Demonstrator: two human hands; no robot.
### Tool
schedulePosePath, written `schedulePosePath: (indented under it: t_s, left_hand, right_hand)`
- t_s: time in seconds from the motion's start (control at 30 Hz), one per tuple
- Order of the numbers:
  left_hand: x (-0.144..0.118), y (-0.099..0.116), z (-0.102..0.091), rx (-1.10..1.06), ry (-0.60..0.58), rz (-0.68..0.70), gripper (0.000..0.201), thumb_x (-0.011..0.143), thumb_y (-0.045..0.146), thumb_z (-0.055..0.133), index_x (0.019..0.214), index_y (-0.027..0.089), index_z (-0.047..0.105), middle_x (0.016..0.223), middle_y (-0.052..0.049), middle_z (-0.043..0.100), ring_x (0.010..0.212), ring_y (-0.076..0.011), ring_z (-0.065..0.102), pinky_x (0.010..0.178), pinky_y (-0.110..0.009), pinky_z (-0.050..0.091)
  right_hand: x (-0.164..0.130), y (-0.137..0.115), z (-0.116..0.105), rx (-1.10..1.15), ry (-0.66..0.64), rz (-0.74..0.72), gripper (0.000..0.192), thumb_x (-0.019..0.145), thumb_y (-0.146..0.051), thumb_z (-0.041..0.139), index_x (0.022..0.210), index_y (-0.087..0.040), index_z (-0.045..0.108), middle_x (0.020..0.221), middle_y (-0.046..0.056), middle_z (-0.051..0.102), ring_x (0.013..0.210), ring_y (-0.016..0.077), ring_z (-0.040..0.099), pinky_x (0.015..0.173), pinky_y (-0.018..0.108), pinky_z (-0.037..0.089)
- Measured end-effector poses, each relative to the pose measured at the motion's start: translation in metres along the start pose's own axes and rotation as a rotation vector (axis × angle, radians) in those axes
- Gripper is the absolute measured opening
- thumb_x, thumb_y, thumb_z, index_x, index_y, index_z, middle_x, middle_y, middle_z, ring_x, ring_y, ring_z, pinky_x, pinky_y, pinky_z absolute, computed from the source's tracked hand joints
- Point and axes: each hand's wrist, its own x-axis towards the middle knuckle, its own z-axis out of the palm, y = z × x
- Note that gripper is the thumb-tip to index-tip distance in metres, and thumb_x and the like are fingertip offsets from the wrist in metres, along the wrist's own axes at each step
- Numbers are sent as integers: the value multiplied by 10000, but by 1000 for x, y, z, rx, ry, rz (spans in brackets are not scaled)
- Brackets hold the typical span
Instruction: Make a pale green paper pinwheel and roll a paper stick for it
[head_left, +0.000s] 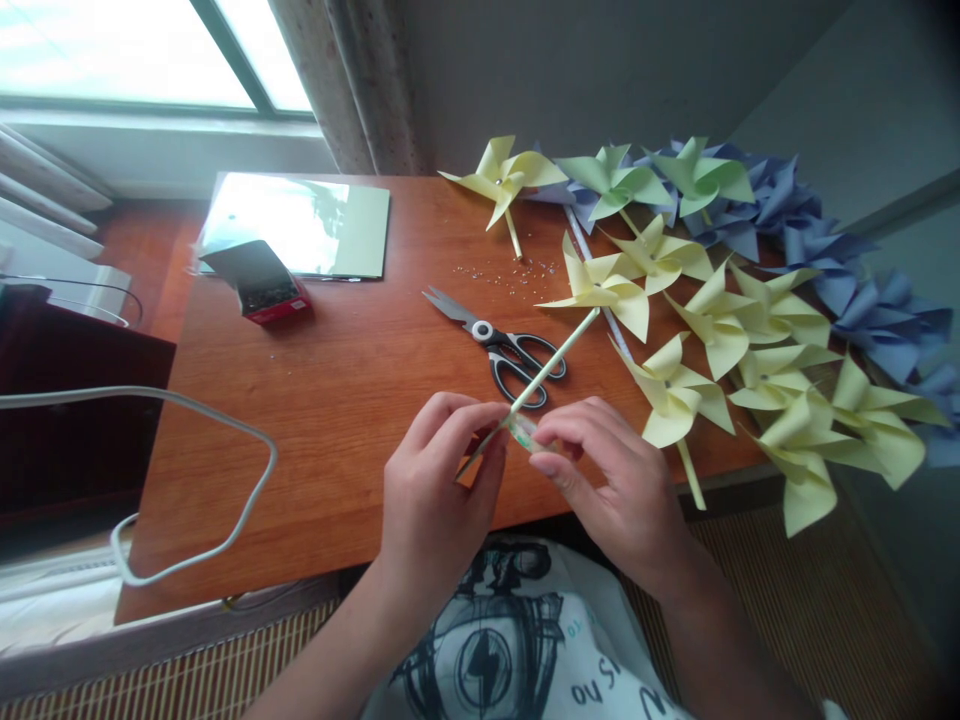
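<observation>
My left hand point(442, 460) is closed on the lower end of a pale yellow-green paper stick point(555, 362), rolled thin. The stick slants up and away, and its far end meets the lower edge of a yellow pinwheel point(598, 285); whether the two are joined I cannot tell. Between finger and thumb, my right hand point(607, 475) pinches a small roll of clear tape point(523, 432) against the stick, close to the left fingertips. Black-handled scissors point(499, 345) lie with spread handles just beyond, partly behind the stick.
Yellow pinwheels point(716, 315), green pinwheels point(697, 182) and blue pinwheels point(885, 320) crowd the table's right side. Tiny beads point(517, 275) are scattered near the scissors. A red-and-black box point(271, 300) stands by a pack of paper point(367, 230). A white cable point(259, 480) loops at left.
</observation>
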Motion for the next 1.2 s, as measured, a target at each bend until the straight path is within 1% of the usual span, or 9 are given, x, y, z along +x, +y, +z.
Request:
schedulePosePath:
  t_s: [0.17,0.37,0.5,0.7,0.87,1.0,1.2]
  left_hand:
    - [1,2,0,-26,3,-14,199,883,52,656,1035,172,704,955,-30,640,832,-106,642,729,-189,578]
    - [1,1,-2,-188,-41,-96,178,889,77,662,1022,188,706,979,-38,647,860,-126,653,739,-215,596]
    - [0,2,-2,-257,-62,-144,161,888,102,674,1014,195,711,980,-46,649,867,-148,658,706,-234,596]
    - [0,4,-3,-398,-78,-229,128,932,170,645,1032,212,713,992,-50,654,885,-169,667,707,-262,599]
    - [4,5,-4,-436,-68,-323,51,903,226,707,940,192,718,889,-26,683,778,-131,661,647,-203,564]
    - [7,5,-4,-542,-77,-416,55,892,234,727,885,182,714,795,7,685,648,-79,619,582,-152,524]
    - [7,5,-2,-588,-30,-450,69,868,231,753,874,168,727,773,7,704,603,-69,605,559,-144,519]
  right_hand:
    - [0,2,1,0,3,6,46,962,-201,659,971,-170,626,913,38,672,856,164,572,803,286,466]
    - [-1,3,1,-6,3,7,51,965,-210,657,975,-171,627,918,40,677,860,163,574,816,287,470]
    - [-1,2,1,-8,5,8,50,965,-213,657,967,-172,627,914,37,678,858,161,573,808,285,471]
    - [-1,0,1,-11,3,6,52,960,-213,663,969,-175,629,913,37,683,864,168,582,796,295,482]
    - [-1,-3,0,-19,-7,-8,37,955,-186,663,968,-166,634,906,42,688,871,169,583,798,299,488]
    - [-2,-4,-1,-25,-15,-14,51,949,-192,674,972,-169,634,906,41,691,870,173,590,803,309,491]
    - [-1,-4,0,-32,-19,6,59,948,-214,672,978,-198,623,910,40,697,880,196,605,813,339,498]
